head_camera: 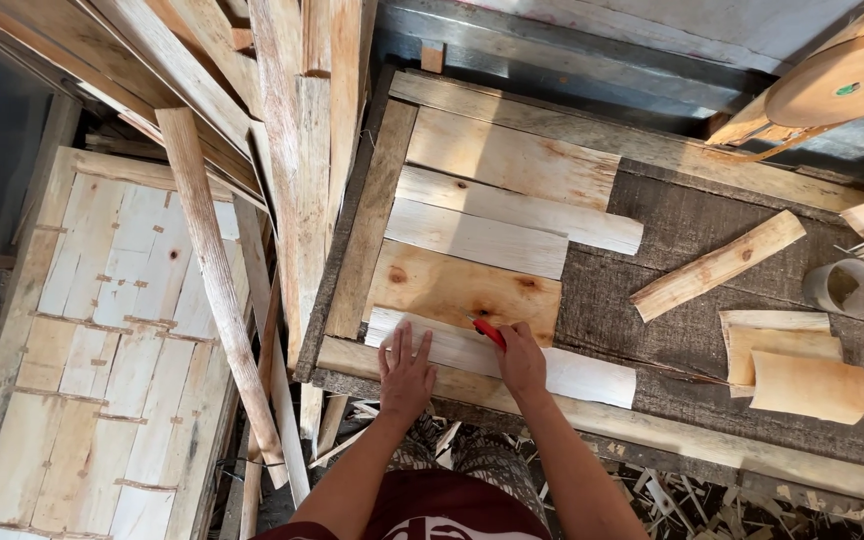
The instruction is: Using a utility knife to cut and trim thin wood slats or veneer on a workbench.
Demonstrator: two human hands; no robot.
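— Wood everywhere from where I sit: a rough bench (pixel 712 210) carrying a frame (pixel 372 200) filled with pale veneer strips, loose boards leaning at the left, shavings on the floor below.

— What are the hands doing?

— My left hand (pixel 405 372) lies flat, fingers spread, on the near strip (pixel 582 372), which sits at the frame's front edge. My right hand (pixel 522 362) is closed around a red-handled tool (pixel 489 332), its tip at the seam between that strip and the knotty piece (pixel 462 288) above it. I cannot tell whether it is a blade.

— What could go wrong?

— I'd judge the left fingers sit close to the tool; a slip along the seam could reach them. The strip looks thin, so hard pressing may split it or shift it out of line with its neighbours.

— Anything else nearby?

— Curled bark pieces (pixel 807 385) and a clear cup (pixel 842 288) at the right, well apart.
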